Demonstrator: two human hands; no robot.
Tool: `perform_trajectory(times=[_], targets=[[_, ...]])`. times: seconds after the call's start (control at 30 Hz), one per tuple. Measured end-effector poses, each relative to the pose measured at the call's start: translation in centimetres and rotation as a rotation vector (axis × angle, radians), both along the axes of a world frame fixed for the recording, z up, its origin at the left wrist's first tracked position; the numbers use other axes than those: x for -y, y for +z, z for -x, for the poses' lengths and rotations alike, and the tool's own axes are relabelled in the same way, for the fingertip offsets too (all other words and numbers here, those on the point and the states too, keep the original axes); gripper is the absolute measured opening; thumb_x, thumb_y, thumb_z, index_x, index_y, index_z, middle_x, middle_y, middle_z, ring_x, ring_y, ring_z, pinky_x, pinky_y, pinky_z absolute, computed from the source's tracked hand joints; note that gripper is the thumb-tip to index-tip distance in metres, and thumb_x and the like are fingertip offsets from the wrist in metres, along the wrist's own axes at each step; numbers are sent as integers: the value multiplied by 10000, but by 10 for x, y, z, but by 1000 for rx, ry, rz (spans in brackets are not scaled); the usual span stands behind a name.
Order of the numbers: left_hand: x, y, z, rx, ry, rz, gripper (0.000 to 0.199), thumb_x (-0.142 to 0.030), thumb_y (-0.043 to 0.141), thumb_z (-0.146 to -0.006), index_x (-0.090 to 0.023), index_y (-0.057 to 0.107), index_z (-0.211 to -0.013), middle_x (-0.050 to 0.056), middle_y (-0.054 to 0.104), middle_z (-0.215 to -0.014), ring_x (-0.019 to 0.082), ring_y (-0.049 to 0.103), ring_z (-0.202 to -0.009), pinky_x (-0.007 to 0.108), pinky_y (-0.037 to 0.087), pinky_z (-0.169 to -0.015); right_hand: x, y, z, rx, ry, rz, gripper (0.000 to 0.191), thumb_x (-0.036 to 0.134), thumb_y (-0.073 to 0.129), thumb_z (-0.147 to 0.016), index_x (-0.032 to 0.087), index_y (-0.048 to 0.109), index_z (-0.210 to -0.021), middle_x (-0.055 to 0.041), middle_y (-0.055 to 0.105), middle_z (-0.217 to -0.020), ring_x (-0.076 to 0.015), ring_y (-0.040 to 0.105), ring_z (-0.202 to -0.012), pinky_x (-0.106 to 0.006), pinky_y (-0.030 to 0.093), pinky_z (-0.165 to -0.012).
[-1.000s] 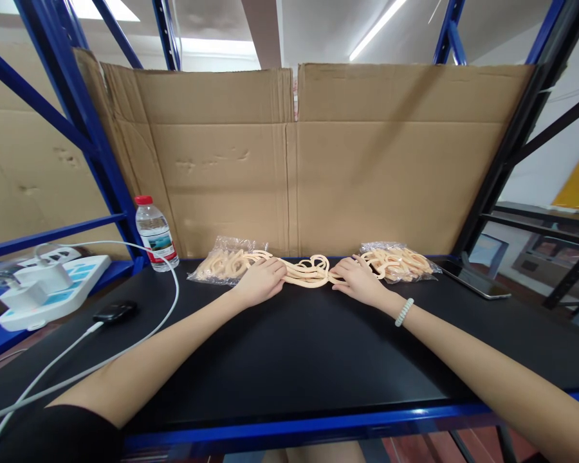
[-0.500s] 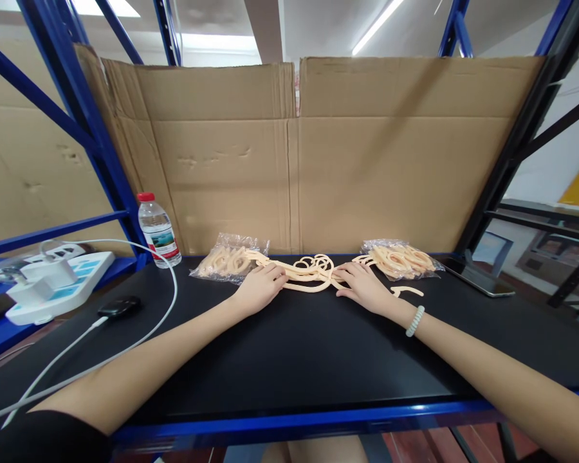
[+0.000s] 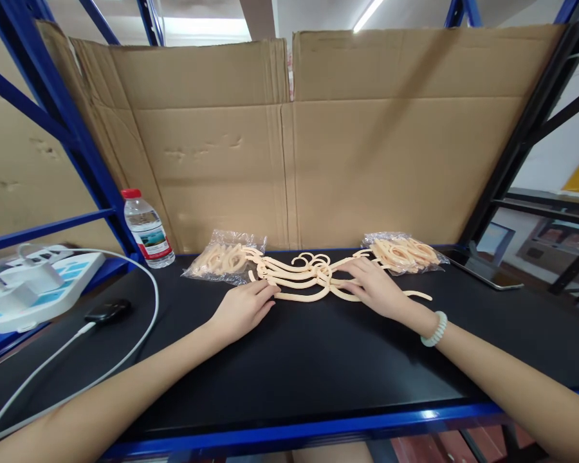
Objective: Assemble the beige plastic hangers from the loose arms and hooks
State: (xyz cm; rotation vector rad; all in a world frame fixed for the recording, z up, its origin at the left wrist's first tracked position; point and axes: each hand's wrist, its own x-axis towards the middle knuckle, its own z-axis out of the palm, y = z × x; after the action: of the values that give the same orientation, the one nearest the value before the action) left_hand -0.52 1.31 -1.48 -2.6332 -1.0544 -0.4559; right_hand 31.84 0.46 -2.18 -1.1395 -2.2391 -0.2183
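Observation:
Several cream-coloured, pasta-like soft strands [image 3: 303, 297] lie bundled and crossed on the black table, with loops at the back and a crossing near the middle. My left hand [image 3: 246, 307] rests at the left of the bundle, its fingers closed on the end of the front strand. At the right side, my right hand [image 3: 379, 286] lies over the strands with its thumb and fingers closed about them; its fingertips partly cover the contact. One curved strand end [image 3: 419, 295] sticks out to the right of this hand.
Behind the hands stand a clear bag of similar strands [image 3: 222, 260] and another bag [image 3: 405, 253]. A water bottle [image 3: 148, 230], power strip [image 3: 48, 292], black device [image 3: 108, 311] and white cable [image 3: 155, 302] are at left. A phone [image 3: 485, 270] lies right. Cardboard [image 3: 212, 154] closes the back.
My left hand has shifted left and toward me, to the front strand's end. My right hand has moved slightly right. The strands now lie more spread apart, and the view has tilted down a little.

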Motion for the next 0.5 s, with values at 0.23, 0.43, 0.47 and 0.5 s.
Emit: perform_trajectory(times=[0.23, 0.43, 0.47, 0.5], targets=[[2, 11, 8, 186, 169, 263, 181, -327, 558, -847, -210, 560, -709, -52, 555, -521, 136, 539, -494, 235, 333, -497, 2, 29, -43, -213, -135, 78, 271, 360, 451, -949, 193, 663, -972, -31, 687, -734, -171, 611, -606, -286, 475, -563], [-4, 10, 12, 378, 199, 513, 202, -385, 536, -823, -207, 565, -732, -46, 591, -542, 127, 543, -482, 224, 388, -482, 8, 37, -69, -267, -261, 64, 316, 449, 474, -890, 221, 667, -785, -18, 675, -636, -163, 577, -527, -282, 446, -533], [-4, 9, 13, 409, 204, 544, 210, -394, 539, -817, -205, 555, -727, -41, 600, -552, 128, 548, -486, 225, 397, -480, 8, 37, -72, -263, -261, 73, 331, 466, 472, -886, 222, 668, -777, -22, 683, -643, -163, 577, -523, -284, 447, -534], [-4, 8, 15, 439, 209, 572, 217, -402, 541, -812, -204, 546, -726, -36, 607, -560, 130, 554, -490, 226, 406, -478, 9, 38, -76, -248, -253, 92, 347, 484, 470, -883, 223, 670, -772, -25, 688, -645, -162, 576, -517, -287, 449, -535]])
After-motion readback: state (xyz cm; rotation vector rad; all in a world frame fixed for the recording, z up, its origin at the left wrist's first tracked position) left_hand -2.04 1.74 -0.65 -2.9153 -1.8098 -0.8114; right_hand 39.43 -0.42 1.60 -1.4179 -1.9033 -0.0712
